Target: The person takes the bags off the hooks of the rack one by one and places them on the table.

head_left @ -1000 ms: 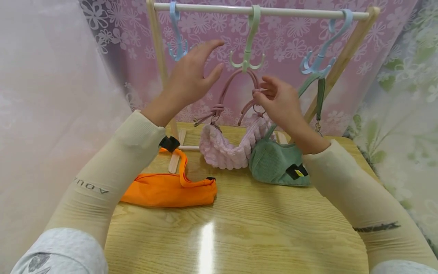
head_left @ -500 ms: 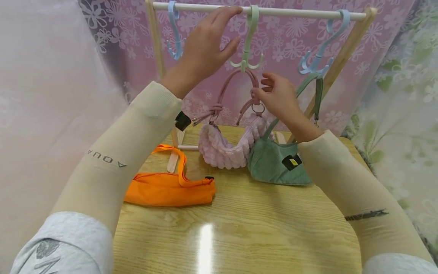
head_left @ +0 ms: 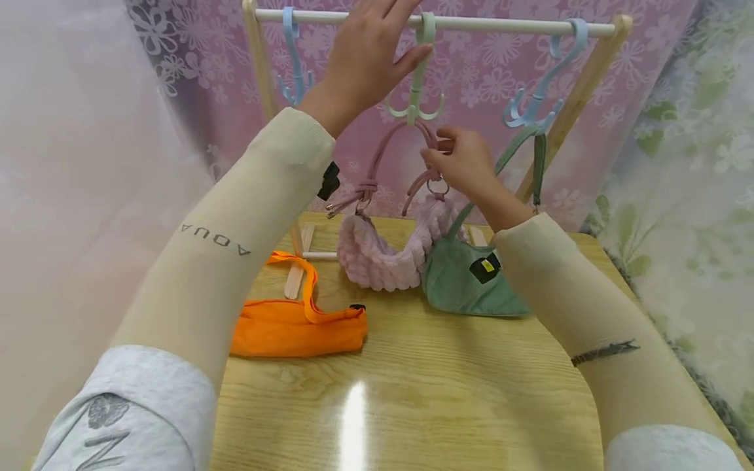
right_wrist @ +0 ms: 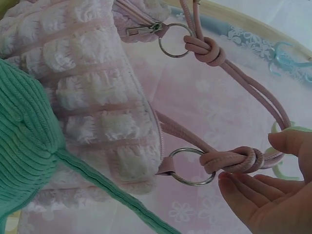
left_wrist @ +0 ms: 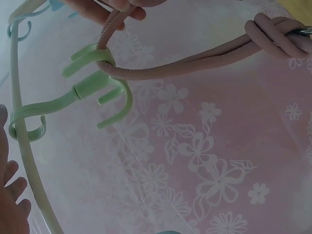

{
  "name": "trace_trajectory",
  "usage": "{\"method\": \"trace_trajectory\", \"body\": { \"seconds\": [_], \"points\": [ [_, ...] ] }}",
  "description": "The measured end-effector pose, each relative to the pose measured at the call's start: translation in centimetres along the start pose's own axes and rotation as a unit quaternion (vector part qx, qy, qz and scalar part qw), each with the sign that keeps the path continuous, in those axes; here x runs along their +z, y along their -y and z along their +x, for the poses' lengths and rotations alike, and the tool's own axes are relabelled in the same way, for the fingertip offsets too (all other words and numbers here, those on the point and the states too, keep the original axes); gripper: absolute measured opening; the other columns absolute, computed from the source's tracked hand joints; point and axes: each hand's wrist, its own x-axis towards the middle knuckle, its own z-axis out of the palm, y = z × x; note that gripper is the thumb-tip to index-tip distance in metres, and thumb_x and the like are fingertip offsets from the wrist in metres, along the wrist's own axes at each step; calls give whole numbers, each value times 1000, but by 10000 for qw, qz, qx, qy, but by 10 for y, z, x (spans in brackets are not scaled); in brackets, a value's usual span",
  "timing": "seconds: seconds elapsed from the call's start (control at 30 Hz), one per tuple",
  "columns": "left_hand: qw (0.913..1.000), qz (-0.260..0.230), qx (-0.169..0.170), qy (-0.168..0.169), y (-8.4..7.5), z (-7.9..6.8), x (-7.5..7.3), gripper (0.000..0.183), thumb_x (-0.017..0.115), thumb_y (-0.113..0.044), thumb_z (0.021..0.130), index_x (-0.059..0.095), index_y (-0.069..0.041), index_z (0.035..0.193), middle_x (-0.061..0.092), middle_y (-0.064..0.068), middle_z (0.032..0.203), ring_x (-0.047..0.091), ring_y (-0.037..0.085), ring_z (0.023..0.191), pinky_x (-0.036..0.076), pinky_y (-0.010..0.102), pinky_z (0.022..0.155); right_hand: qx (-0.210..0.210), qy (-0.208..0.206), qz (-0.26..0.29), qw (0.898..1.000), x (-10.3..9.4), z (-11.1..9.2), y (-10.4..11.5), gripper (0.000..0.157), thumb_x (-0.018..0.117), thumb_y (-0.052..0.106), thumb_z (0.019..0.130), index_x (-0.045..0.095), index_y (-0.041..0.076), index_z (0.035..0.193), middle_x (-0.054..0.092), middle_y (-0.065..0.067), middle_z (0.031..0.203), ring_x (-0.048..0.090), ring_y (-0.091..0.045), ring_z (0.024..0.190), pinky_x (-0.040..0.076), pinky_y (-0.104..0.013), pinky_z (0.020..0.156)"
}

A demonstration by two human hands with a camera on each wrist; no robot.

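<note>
A pink puffy handbag point(head_left: 379, 261) hangs by its knotted cord strap point(head_left: 377, 160) from a pale green hook point(head_left: 414, 98). My right hand point(head_left: 465, 163) holds this strap loosely between thumb and fingers, close to the knot point(right_wrist: 248, 160) by a metal ring point(right_wrist: 187, 166). My left hand point(head_left: 365, 62) is raised at the white rail point(head_left: 501, 25), left of the green hook, with fingers spread and nothing in its grasp. Its fingertips point(left_wrist: 14, 187) lie beside the rail in the left wrist view; the head view cuts off their tops.
A green corduroy bag point(head_left: 465, 281) hangs from the right blue hook point(head_left: 533, 108), partly behind my right forearm. Another blue hook point(head_left: 291, 59) is at the rail's left. An orange bag point(head_left: 300, 333) lies on the wooden table point(head_left: 436, 392). Floral curtains surround the rack.
My left hand has risen up and to the right, reaching the rail near the green hook. My right hand stays at the pink strap. The view has shifted slightly.
</note>
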Motion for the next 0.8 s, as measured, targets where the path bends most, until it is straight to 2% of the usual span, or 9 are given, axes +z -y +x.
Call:
{"method": "trace_trajectory", "body": {
  "seconds": [0.17,0.27,0.37,0.5,0.63,0.8],
  "points": [
    [9998,194,30,42,4,8,0,72,39,-57,98,34,-10,151,34,6,155,33,23,141,10,25,118,-31,-9,108,9999,5,7,-2,52,61,30,96,50,6,141,57,-13,135,63,-23,112,54,-34,89],
    [9993,237,108,268,5,13,-2,73,38,-59,97,32,-11,152,34,7,155,40,22,135,13,25,118,-141,-69,130,9998,9,8,-3,43,59,27,98,57,4,133,62,-15,127,67,-25,103,55,-33,85],
    [9976,225,287,583,4,16,-5,70,40,-55,98,31,-12,153,43,8,148,49,23,127,19,26,117,-221,-106,138,9996,13,9,-6,36,56,23,99,60,2,129,65,-15,123,68,-26,99,55,-33,84],
    [9951,110,455,872,3,18,-4,60,45,-46,100,40,-8,147,56,10,131,55,25,117,31,27,113,-262,-143,188,9994,15,8,-8,35,54,21,101,60,3,129,65,-14,125,68,-27,99,55,-34,86],
    [9946,-89,377,958,2,18,-1,52,47,-37,101,46,-4,142,58,11,128,55,25,120,34,27,111,-282,-189,254,9991,16,8,-10,34,54,21,101,60,2,129,65,-14,124,68,-26,100,55,-34,86],
    [9950,-200,220,954,0,19,1,44,48,-32,102,51,-5,137,60,9,126,56,22,118,37,24,108,-338,-244,292,9987,15,7,-12,33,53,23,101,62,1,124,66,-15,121,68,-26,96,56,-33,83]
  ]
}}
